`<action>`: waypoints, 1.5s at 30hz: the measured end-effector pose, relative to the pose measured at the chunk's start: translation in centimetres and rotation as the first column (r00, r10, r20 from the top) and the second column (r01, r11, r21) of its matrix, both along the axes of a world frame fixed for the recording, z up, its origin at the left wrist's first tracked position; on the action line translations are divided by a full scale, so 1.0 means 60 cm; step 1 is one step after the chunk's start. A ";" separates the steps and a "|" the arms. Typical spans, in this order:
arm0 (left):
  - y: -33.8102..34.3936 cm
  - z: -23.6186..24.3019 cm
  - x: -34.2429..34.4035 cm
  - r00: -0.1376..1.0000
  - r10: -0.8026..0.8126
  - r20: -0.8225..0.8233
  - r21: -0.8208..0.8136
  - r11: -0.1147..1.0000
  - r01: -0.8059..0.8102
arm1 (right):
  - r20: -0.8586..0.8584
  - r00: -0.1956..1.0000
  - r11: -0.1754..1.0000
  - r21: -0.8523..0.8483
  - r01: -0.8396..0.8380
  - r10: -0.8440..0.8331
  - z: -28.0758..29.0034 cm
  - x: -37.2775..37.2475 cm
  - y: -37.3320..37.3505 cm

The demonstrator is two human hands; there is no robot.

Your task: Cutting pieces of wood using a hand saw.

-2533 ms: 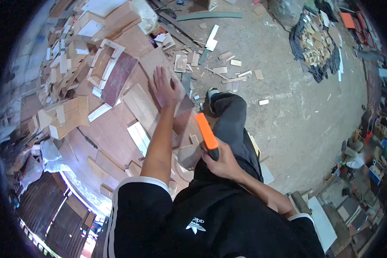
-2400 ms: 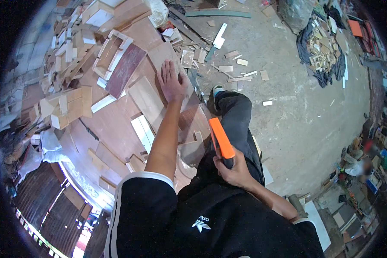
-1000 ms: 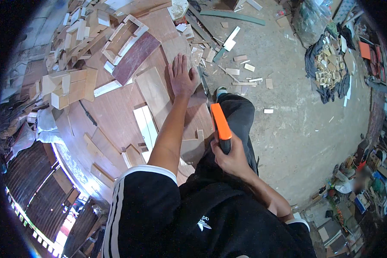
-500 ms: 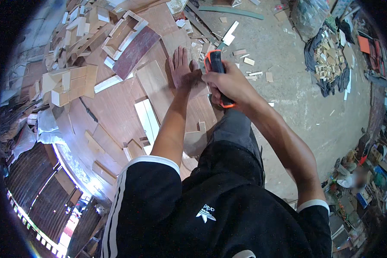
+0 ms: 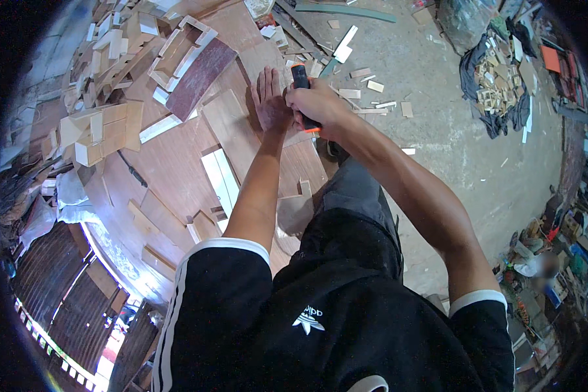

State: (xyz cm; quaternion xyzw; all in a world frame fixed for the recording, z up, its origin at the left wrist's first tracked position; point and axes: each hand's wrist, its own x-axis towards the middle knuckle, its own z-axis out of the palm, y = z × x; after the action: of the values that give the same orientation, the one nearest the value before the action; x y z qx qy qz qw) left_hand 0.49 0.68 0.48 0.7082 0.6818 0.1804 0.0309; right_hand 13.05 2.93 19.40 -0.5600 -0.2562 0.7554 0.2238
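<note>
My left hand (image 5: 271, 104) lies flat with fingers stretched out, pressing on wood near the right edge of the wooden work surface (image 5: 176, 153). Close beside it, my right hand (image 5: 317, 104) is closed around the black and orange handle of what looks like a handsaw (image 5: 300, 77). Its blade cannot be made out from above. A pale wooden board (image 5: 227, 121) lies just left of my left wrist. The exact piece under my left palm is partly hidden by the hand.
Wooden box-like pieces (image 5: 114, 130) are heaped at the far left, beside a dark reddish board (image 5: 201, 80). A white strip (image 5: 221, 179) lies left of my forearm. Offcuts (image 5: 374, 85) litter the concrete floor; a dark sack of scraps (image 5: 500, 85) stands at right.
My right hand and the saw handle have moved forward and left, closer to my left hand. My left hand stays flat in about the same place. The view has shifted slightly.
</note>
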 end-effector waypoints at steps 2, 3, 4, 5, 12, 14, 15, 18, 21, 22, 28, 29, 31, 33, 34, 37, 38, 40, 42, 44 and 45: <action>-0.002 -0.002 -0.005 1.000 0.010 -0.008 -0.019 1.000 -0.010 | 0.020 1.000 1.000 0.006 0.008 -0.008 -0.009 -0.007 -0.002; 0.001 -0.002 -0.008 1.000 0.013 -0.010 -0.017 1.000 -0.013 | 0.039 0.999 1.000 0.011 0.015 -0.016 -0.009 -0.011 -0.001; 0.004 -0.002 -0.010 1.000 0.017 -0.008 0.001 1.000 -0.017 | 0.036 0.999 1.000 0.012 0.012 -0.012 -0.009 -0.013 0.001; 0.003 0.001 -0.005 1.000 0.015 0.002 0.011 1.000 -0.015 | 0.023 1.000 1.000 0.018 0.003 -0.004 -0.002 -0.008 0.000; -0.002 0.017 -0.003 0.998 0.002 0.063 0.008 1.000 -0.003 | -0.010 1.000 0.999 0.033 0.007 -0.006 -0.025 -0.011 -0.003; 0.001 0.030 0.007 0.997 -0.057 0.054 0.014 0.998 0.057 | 0.041 0.999 0.999 0.051 0.008 -0.010 -0.063 -0.011 -0.002; -0.001 0.022 0.002 0.997 -0.055 0.049 0.010 0.998 0.055 | 0.077 0.997 0.998 0.067 0.001 -0.007 -0.071 -0.015 0.002; -0.003 0.007 -0.013 0.999 -0.032 -0.015 -0.041 0.999 0.032 | 0.049 0.999 1.000 0.008 0.017 -0.017 -0.074 -0.022 -0.005; -0.010 0.006 -0.011 1.000 0.000 -0.015 0.008 1.000 0.001 | -0.014 0.999 0.999 0.008 0.047 -0.047 -0.077 -0.019 -0.008; -0.014 0.008 -0.012 1.000 -0.001 -0.004 -0.001 1.000 0.001 | -0.013 0.999 0.999 0.003 0.046 -0.046 -0.091 -0.021 -0.012; -0.008 0.020 -0.007 1.000 0.001 -0.005 -0.077 0.997 -0.001 | -0.018 0.999 0.999 0.003 0.048 -0.048 -0.106 -0.011 -0.002; -0.002 0.020 -0.005 1.000 0.001 -0.015 -0.055 0.999 -0.002 | 0.014 0.999 0.998 0.037 0.049 -0.049 -0.104 -0.016 0.001; -0.005 0.014 -0.004 1.000 -0.002 0.003 -0.021 1.000 0.002 | 0.047 0.997 0.996 0.075 0.051 -0.055 -0.099 -0.021 0.000; 0.000 0.006 -0.005 1.000 -0.004 0.015 0.020 1.000 0.004 | 0.068 0.997 0.999 0.028 0.039 -0.041 -0.101 -0.027 -0.001; 0.003 0.001 -0.005 1.000 -0.005 0.026 0.032 0.999 0.005 | 0.067 0.997 0.999 0.034 0.041 -0.043 -0.102 -0.023 0.001; -0.003 0.014 -0.007 1.000 -0.002 0.010 0.013 1.000 0.002 | -0.006 0.999 0.995 0.080 0.054 -0.053 -0.103 -0.019 -0.008; 0.001 0.021 0.000 1.000 -0.008 -0.011 0.002 1.000 0.008 | 0.017 0.998 0.996 0.072 0.061 -0.063 -0.109 -0.015 -0.003; -0.003 0.018 0.009 1.000 -0.011 -0.008 0.000 1.000 0.011 | 0.045 0.996 0.995 0.067 0.075 -0.079 -0.119 -0.004 -0.004; -0.001 0.015 0.000 1.000 0.005 -0.019 0.004 1.000 -0.005 | 0.029 0.999 0.999 0.001 0.044 -0.044 -0.114 -0.010 -0.001; -0.007 0.011 -0.005 0.999 -0.003 -0.045 0.020 1.000 0.003 | -0.014 0.998 0.998 0.016 0.054 -0.054 -0.099 -0.007 -0.009; -0.012 0.009 -0.008 0.999 0.004 -0.046 0.015 1.000 -0.003 | -0.054 0.996 0.997 0.025 0.067 -0.066 -0.090 -0.007 -0.014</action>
State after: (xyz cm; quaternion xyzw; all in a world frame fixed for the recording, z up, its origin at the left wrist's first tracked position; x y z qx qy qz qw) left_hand 0.03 -0.05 1.05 0.7113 0.6822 0.1692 0.0093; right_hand 12.62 2.06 14.00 -0.5450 -0.2417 0.7585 0.2631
